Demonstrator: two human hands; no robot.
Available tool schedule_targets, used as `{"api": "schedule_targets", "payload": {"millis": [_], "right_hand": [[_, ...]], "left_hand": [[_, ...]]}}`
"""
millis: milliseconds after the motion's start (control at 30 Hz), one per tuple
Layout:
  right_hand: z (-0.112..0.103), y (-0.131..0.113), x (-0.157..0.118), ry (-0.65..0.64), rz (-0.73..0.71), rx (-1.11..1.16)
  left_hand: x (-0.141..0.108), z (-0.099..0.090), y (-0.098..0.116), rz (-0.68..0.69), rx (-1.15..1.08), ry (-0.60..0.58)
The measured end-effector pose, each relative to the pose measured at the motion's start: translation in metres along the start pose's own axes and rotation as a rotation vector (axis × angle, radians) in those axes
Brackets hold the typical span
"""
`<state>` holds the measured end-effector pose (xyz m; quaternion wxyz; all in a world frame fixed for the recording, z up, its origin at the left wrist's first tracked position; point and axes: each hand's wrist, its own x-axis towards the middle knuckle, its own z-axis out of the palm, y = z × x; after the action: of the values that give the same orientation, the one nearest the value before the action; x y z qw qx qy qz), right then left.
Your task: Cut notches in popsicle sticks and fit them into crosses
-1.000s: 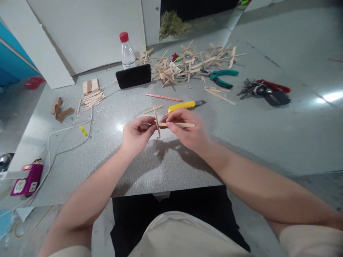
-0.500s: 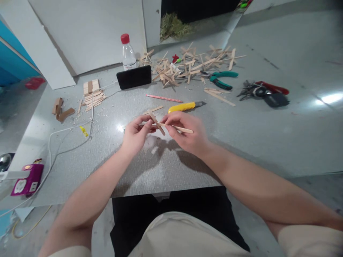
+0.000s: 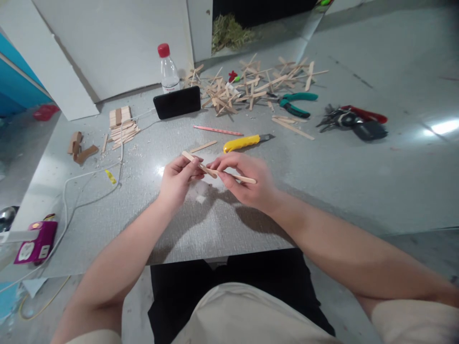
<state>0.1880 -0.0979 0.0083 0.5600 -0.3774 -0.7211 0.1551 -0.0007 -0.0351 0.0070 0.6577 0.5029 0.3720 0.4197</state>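
Observation:
Between thumb and fingers, my left hand (image 3: 179, 179) pinches a flat wooden craft stick (image 3: 190, 156) that slants down to the right. My right hand (image 3: 247, 179) grips a second craft stick (image 3: 245, 179), whose rounded end sticks out past the fingers to the right. The two sticks meet between my hands; whether they are joined there I cannot tell. Just beyond the fingers lie a yellow utility knife (image 3: 242, 143) with its blade out, a loose craft stick (image 3: 203, 146) and a pink pencil (image 3: 218, 130).
At the back, a heap of crossed craft sticks (image 3: 224, 95) spreads beside a black phone (image 3: 177, 103) and a red-capped bottle (image 3: 168, 71). Green-handled pliers (image 3: 296, 105) and keys (image 3: 358, 124) lie right. Stacked sticks (image 3: 124, 131) and a white cable (image 3: 66, 200) are left.
The left-hand stick has turned from steeply crossing the other stick to lying flatter, its upper end now further left. Both hands stay close together in nearly the same place.

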Motion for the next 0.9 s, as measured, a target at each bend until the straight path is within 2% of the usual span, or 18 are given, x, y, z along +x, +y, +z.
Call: {"api": "schedule_targets", "payload": {"millis": [233, 400, 633, 900], "right_hand": [[-0.0005, -0.0018, 0.0025, 0.043, 0.000, 0.000], [-0.0014, -0.0051, 0.0025, 0.063, 0.066, 0.034], [-0.0036, -0.0022, 0.0015, 0.103, 0.237, 0.180], [-0.0076, 0.0020, 0.0058, 0.198, 0.508, 0.476]], "left_hand": [[-0.0012, 0.0006, 0.0020, -0.009, -0.044, -0.033], [-0.0006, -0.0016, -0.0025, 0.034, 0.005, -0.036], [-0.0003, -0.0034, -0.0055, 0.117, 0.094, -0.048], [-0.0018, -0.0070, -0.0017, 0.225, 0.142, -0.093]]}}
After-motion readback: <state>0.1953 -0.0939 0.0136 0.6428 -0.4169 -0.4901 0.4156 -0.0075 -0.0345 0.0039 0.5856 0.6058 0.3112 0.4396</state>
